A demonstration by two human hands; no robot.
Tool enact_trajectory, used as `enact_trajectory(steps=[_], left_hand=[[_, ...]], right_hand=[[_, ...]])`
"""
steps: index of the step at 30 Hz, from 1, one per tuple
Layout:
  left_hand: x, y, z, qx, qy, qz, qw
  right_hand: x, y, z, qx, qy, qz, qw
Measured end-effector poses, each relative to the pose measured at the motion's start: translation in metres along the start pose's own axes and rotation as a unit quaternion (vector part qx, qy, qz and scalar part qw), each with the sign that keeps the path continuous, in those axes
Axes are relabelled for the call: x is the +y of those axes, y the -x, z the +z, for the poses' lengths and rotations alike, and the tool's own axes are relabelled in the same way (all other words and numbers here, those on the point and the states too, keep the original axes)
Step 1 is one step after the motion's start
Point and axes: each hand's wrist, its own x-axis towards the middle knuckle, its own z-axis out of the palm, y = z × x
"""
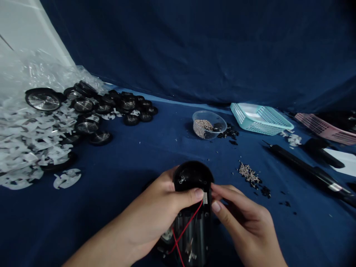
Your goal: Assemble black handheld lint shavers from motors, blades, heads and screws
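Note:
A black plastic housing [193,172] with a rounded top stands in front of me, its hollow side facing up. My left hand [174,198] grips its left side, the thumb pressing inside near a small white piece [205,198]. Red wires [187,224] cross the lower part of the housing, above small metal contacts [190,254]. At the right rim, my right hand [236,215] has its index finger and thumb close together against the edge. Whether something small sits between those fingertips is hidden.
Left: white plastic pieces [33,137] and black round parts with metal mesh [83,105]. Ahead: a clear tub of screws [208,125] and a teal basket [260,118]. Right: loose screws [249,173], a black electric screwdriver [308,168] and a pink basket [325,128].

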Motion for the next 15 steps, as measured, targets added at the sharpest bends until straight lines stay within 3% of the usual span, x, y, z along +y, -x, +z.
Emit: enact_trajectory(steps=[5, 15], left_hand=[[0.002, -0.004, -0.006, -0.023, 0.024, -0.039, 0.999], [0.003, -0.009, -0.004, -0.038, 0.048, -0.042, 0.997]], right_hand=[[-0.002, 0.0, -0.002, 0.001, 0.088, -0.073, 0.993], [-0.011, 0.0, -0.005, -0.011, 0.071, -0.13, 0.989]])
